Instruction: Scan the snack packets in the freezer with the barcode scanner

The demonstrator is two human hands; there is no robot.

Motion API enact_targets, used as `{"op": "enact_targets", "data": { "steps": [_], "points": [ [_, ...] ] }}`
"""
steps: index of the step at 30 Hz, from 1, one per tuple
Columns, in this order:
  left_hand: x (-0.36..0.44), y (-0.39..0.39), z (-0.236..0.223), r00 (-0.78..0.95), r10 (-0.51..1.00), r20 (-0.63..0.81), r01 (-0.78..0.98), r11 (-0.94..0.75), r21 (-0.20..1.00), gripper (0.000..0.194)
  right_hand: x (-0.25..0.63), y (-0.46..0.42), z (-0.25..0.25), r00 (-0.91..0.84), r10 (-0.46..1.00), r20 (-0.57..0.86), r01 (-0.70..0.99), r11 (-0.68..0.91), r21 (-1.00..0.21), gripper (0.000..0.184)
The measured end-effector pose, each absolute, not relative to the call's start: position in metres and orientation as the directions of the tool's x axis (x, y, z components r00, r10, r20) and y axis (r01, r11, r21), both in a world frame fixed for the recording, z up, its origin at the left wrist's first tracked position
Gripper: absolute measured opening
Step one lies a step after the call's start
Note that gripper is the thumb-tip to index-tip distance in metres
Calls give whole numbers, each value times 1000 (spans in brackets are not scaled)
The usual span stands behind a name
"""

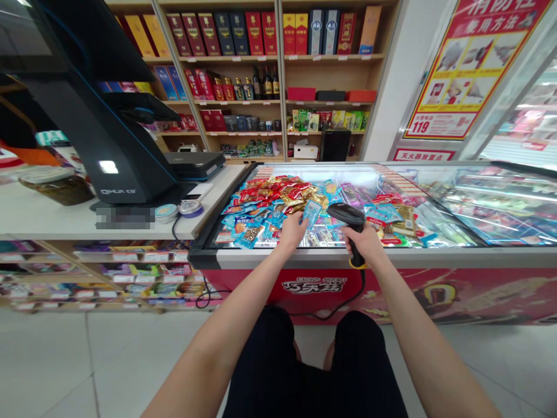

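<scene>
My left hand [293, 232] is closed on a small blue snack packet [312, 212], held just above the freezer's glass top. In my right hand [368, 242] is a black barcode scanner [347, 215], its fingers wrapped round the handle and its head turned toward the packet. Left of the scanner, a heap of red, gold and blue snack packets [278, 191] covers part of the glass. A smaller group of packets [385, 213] lies to the right, beyond the scanner. The scanner's cable [335, 313] hangs down in front of the freezer.
The chest freezer [261, 259] stands before my knees. On the left, a white counter [191, 226] bears a dark checkout terminal [126, 157], tape rolls [191, 208] and a jar [58, 183]. Shelves [331, 58] with boxes and bottles line the back wall.
</scene>
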State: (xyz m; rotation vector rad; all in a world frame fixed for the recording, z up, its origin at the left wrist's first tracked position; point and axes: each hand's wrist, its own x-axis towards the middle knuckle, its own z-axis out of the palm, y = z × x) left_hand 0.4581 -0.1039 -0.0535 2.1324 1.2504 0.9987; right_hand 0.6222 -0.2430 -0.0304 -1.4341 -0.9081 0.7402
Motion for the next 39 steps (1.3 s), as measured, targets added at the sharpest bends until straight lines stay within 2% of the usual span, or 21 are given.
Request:
{"op": "enact_targets", "data": {
  "steps": [5,11,13,15,18,21,24,30,39],
  "points": [
    [485,-101,-51,384,884,269,491,-442,751,12,665,-247,-41,560,826,70,74,35,-997,27],
    [551,-93,-50,418,899,130,376,-301,876,9,712,-256,-47,659,748,76,26,79,-997,32],
    [577,-94,-48,448,889,93,307,-250,918,23,721,-259,-44,678,731,73,10,91,-996,32],
    [601,-98,-45,494,867,60,275,-222,935,47,728,-263,-41,693,718,69,-1,97,-995,32],
    [625,-110,-47,584,810,50,380,-327,865,69,733,-268,-39,711,700,62,-3,91,-996,30],
    [635,-122,-56,652,752,97,476,-506,719,68,737,-271,-44,705,706,65,12,80,-997,29],
    [633,-128,-66,666,728,160,496,-594,633,69,740,-271,-51,702,711,39,-2,57,-998,29],
    [599,-126,-63,652,718,244,525,-660,538,60,734,-263,-57,682,731,12,-10,25,-1000,32],
    [496,-100,-53,439,781,445,637,-620,459,40,678,-244,-47,557,828,62,20,61,-998,30]
  ]
}}
